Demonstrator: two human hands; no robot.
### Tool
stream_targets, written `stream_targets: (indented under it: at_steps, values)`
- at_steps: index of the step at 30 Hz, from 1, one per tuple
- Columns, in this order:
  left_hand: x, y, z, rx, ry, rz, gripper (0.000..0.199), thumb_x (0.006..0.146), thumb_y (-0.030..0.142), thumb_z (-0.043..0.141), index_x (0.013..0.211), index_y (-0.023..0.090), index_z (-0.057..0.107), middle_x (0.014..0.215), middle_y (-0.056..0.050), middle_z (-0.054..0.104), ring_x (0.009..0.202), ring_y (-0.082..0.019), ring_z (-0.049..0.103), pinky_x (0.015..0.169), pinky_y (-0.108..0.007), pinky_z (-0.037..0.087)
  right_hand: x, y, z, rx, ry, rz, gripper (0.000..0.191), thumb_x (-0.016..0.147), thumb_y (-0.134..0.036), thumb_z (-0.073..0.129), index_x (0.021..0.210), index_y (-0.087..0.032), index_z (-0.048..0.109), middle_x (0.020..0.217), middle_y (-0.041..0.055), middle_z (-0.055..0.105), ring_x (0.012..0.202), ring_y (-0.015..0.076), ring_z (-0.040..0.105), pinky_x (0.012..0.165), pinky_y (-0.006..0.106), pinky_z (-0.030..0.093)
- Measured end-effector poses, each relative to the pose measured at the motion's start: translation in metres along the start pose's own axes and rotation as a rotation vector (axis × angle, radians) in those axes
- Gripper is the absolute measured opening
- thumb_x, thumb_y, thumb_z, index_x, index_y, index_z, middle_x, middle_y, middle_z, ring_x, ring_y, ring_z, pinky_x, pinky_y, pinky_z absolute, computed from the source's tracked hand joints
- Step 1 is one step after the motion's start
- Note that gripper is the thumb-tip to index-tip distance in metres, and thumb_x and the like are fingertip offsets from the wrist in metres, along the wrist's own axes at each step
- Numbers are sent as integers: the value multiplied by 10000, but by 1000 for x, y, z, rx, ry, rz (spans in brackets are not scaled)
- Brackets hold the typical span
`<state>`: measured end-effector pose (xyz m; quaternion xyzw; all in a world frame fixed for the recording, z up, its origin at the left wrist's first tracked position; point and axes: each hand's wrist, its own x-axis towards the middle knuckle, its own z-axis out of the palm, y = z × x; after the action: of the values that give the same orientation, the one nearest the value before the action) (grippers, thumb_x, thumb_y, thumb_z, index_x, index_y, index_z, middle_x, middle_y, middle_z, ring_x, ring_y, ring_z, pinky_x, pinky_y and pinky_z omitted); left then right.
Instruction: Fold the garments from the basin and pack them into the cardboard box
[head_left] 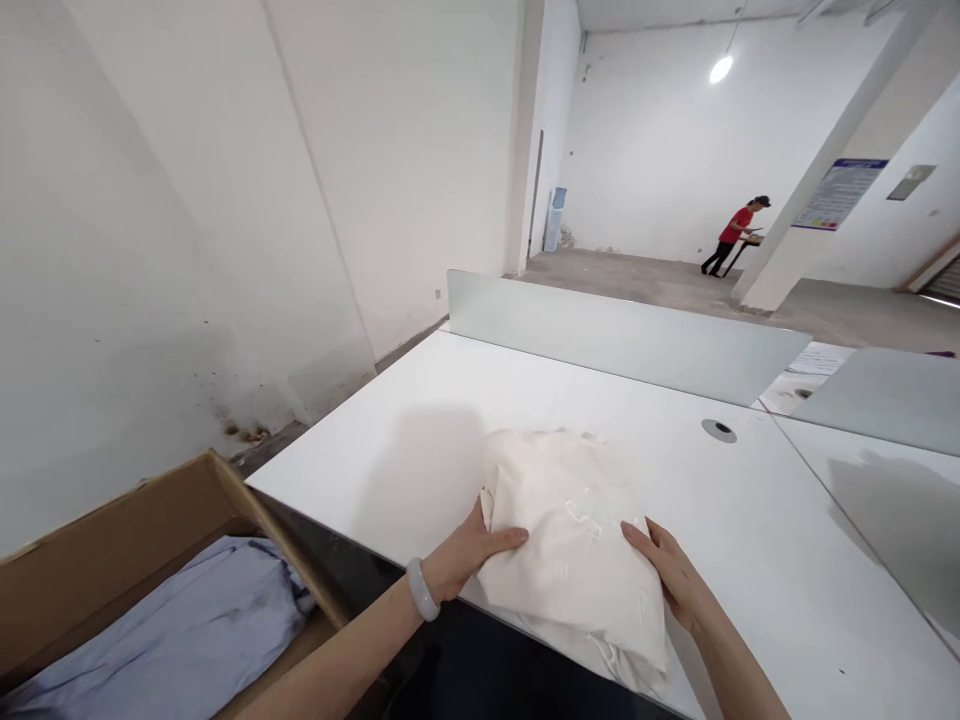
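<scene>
A folded cream garment (562,540) lies on the white desk at its near edge, and shiny patches on it look like a clear plastic bag. My left hand (480,550), with a pale bangle at the wrist, grips the garment's left side. Its thumb rests on top while the other fingers are hidden behind the edge. On the opposite side my right hand (667,565) holds the garment's right edge, thumb on top and fingers partly out of sight. The lower part of the bundle reaches the desk's front edge.
A cardboard box (217,490) with light blue-grey cloth (202,620) inside stands left of the white desk (390,440). A frosted divider (622,330) runs along the desk's back, near a cable hole (718,430). A person (739,235) in red stands far off.
</scene>
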<state>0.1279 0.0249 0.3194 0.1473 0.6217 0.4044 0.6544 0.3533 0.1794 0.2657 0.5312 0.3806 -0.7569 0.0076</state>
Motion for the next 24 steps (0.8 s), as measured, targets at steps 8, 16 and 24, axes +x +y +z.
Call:
stream_targets:
  at_steps: [8, 16, 24]
  values:
    - [-36, -6, 5, -242, 8, -32, 1045, 774, 413, 725, 1507, 319, -15, 1475, -144, 368, 1280, -302, 464, 1008, -488, 467, -13, 33, 11, 140, 133, 80, 895, 723, -569, 677, 1468, -264, 288, 1332, 103, 551, 1009, 250, 661, 728, 336, 597]
    - [-117, 32, -48, -232, 203, -38, 901, 712, 395, 777, 1445, 287, 264, 1281, -125, 587, 1092, -328, 610, 881, -493, 531, -19, 9, 90, 238, -87, -22, 616, 766, -664, 521, 1148, -194, 631, 1097, 130, 687, 991, 301, 659, 811, 432, 565]
    - [-249, 62, -141, 29, 514, -30, 783, 704, 337, 746, 1395, 267, 386, 1286, -104, 590, 1135, -314, 587, 869, -431, 532, -24, -20, 250, 314, -520, 129, 500, 789, -531, 559, 1132, -175, 630, 1134, 98, 670, 1041, 277, 627, 870, 423, 538]
